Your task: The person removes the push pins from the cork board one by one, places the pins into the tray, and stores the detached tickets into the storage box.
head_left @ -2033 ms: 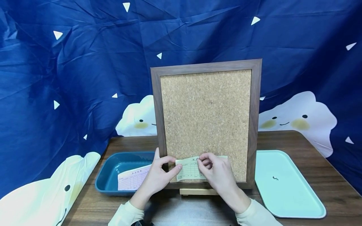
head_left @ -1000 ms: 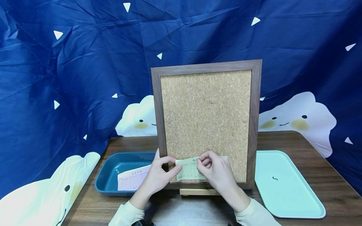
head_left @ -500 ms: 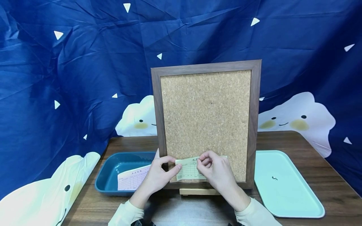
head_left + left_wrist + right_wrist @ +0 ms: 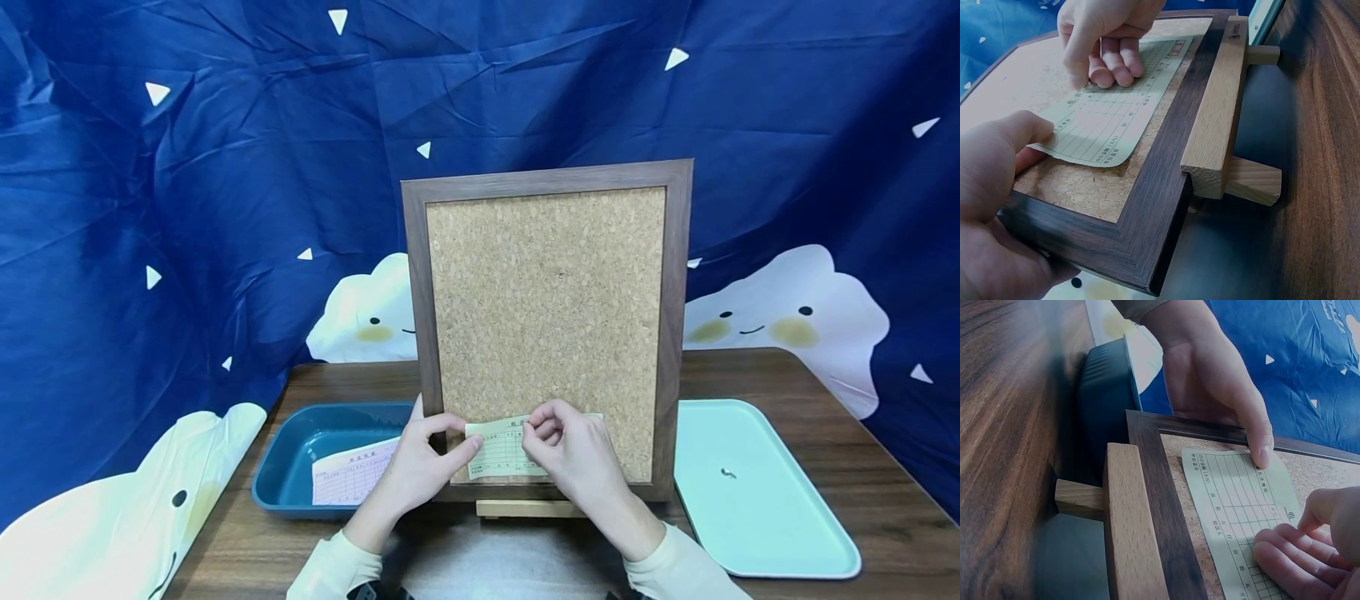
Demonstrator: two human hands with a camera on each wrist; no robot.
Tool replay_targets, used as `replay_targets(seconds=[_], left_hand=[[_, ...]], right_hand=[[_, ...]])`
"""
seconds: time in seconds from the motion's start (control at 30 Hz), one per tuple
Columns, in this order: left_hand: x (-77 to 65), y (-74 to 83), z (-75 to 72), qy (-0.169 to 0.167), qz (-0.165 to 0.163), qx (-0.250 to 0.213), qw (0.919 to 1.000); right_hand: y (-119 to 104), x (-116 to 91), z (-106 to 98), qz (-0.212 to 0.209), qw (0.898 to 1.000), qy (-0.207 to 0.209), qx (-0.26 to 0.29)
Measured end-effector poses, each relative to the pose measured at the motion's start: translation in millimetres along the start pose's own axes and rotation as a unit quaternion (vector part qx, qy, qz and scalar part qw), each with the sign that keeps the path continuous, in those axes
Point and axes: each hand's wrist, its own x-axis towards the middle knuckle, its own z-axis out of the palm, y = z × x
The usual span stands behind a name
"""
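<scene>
A pale green receipt slip (image 4: 497, 452) with a printed grid lies against the lower part of a framed cork board (image 4: 547, 308). My left hand (image 4: 416, 462) grips the board's left edge, and its thumb and forefinger pinch the slip's left edge. At the slip's top edge, near the middle, the thumb and forefinger of my right hand (image 4: 581, 462) pinch together on a tiny pushpin, almost wholly hidden by the fingertips. The other right fingers curl over the slip in the right wrist view. Behind the right hand, part of the slip (image 4: 595, 416) shows.
A wooden easel ledge (image 4: 525, 509) supports the board. To the left stands a dark teal basin (image 4: 281, 454) holding a pink printed slip (image 4: 352, 475). A mint tray (image 4: 780, 517) at the right bears a small shiny pin (image 4: 727, 472). Blue cloth (image 4: 225, 167) hangs behind.
Two seconds ago a small pale speck showed at my right fingertips; now the thumb and forefinger cover it. Both hands, slip and board stay nearly still.
</scene>
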Motion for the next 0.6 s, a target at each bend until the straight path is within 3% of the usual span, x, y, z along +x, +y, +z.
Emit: replay_targets(seconds=[0.6], left_hand=[[-0.9,0.6,-0.5,-0.008,-0.018,-0.002,0.9998]], right_hand=[[1.6,-1.8,-2.5,0.004,0.999,-0.011,0.031]])
